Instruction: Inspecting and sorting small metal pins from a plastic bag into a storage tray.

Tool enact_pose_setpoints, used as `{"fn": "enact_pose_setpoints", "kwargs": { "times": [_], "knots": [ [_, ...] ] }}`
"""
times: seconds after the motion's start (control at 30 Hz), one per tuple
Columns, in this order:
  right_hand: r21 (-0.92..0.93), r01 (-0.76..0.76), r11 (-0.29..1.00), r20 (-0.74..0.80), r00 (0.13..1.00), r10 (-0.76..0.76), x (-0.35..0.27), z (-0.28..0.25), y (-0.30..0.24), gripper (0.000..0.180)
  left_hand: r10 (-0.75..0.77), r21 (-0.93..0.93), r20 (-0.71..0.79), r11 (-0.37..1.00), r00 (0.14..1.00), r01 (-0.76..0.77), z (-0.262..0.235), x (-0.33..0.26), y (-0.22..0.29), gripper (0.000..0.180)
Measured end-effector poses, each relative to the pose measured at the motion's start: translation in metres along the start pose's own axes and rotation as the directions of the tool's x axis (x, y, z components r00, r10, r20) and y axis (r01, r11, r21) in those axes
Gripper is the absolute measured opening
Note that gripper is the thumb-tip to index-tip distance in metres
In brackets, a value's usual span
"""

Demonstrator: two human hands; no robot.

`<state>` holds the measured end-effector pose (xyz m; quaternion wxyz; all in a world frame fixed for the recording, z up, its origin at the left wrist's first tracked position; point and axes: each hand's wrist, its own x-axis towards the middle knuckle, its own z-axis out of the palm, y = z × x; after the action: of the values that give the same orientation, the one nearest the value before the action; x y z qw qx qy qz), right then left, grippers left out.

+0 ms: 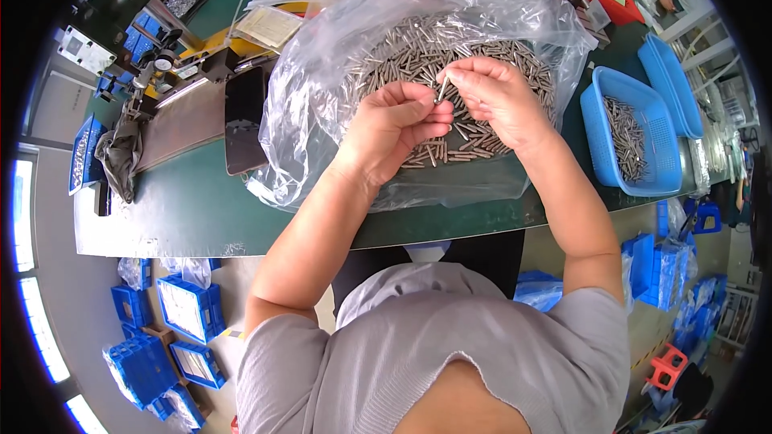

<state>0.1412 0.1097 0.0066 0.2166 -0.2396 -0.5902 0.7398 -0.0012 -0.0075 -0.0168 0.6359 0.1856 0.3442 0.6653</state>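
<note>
A slim metal pin (441,92) is held up between my two hands. My right hand (503,100) pinches its upper end between thumb and forefinger. The lower end meets the thumb and forefinger of my left hand (394,124), which are closed at the pin, the other fingers curled beneath. Under both hands spreads a large heap of similar metal pins (470,145), lying loose on an opened clear plastic bag (314,104). My hands hide part of the heap.
The bag rests on a green table (185,213). A blue basket (671,165) of metal pieces stands at right, a red tray (619,8) at the far right. A dark flat panel (244,120) and a metal fixture (165,60) are at left. Blue crates (189,305) sit on the floor.
</note>
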Motion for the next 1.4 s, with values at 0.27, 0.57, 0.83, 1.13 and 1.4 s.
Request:
{"fn": "enact_pose_setpoints", "kwargs": {
  "times": [0.27, 0.57, 0.83, 1.13, 1.4],
  "knots": [
    [-0.07, 0.03, 0.997, -0.022, 0.999, -0.032, -0.001, 0.0, 0.001, 0.019, -0.001, -0.058, -0.011, 0.998, 1.0, 0.0, 0.003, -0.002, 0.001, 0.007],
    [-0.402, 0.3, 0.865, 0.046, 0.95, -0.308, -0.002, 0.008, 0.008, 0.015, 0.049, -0.075, -0.035, 0.996, 0.998, -0.051, 0.004, -0.002, 0.002, 0.008],
    [0.064, 0.102, 0.993, -0.113, 0.989, -0.094, -0.002, 0.008, 0.007, 0.01, 0.109, -0.001, -0.019, 0.994, 0.994, -0.109, 0.004, -0.002, 0.003, 0.008],
    [0.065, -0.003, 0.998, 0.047, 0.999, 0.0, 0.0, 0.006, 0.005, 0.016, 0.135, 0.022, -0.083, 0.991, 0.987, -0.133, 0.007, -0.003, 0.001, 0.008],
    [-0.005, 0.103, 0.995, -0.142, 0.985, -0.102, -0.001, 0.019, 0.012, 0.016, 0.151, 0.029, -0.057, 0.988, 0.987, -0.15, 0.008, 0.0, -0.002, 0.011]
  ]
}}
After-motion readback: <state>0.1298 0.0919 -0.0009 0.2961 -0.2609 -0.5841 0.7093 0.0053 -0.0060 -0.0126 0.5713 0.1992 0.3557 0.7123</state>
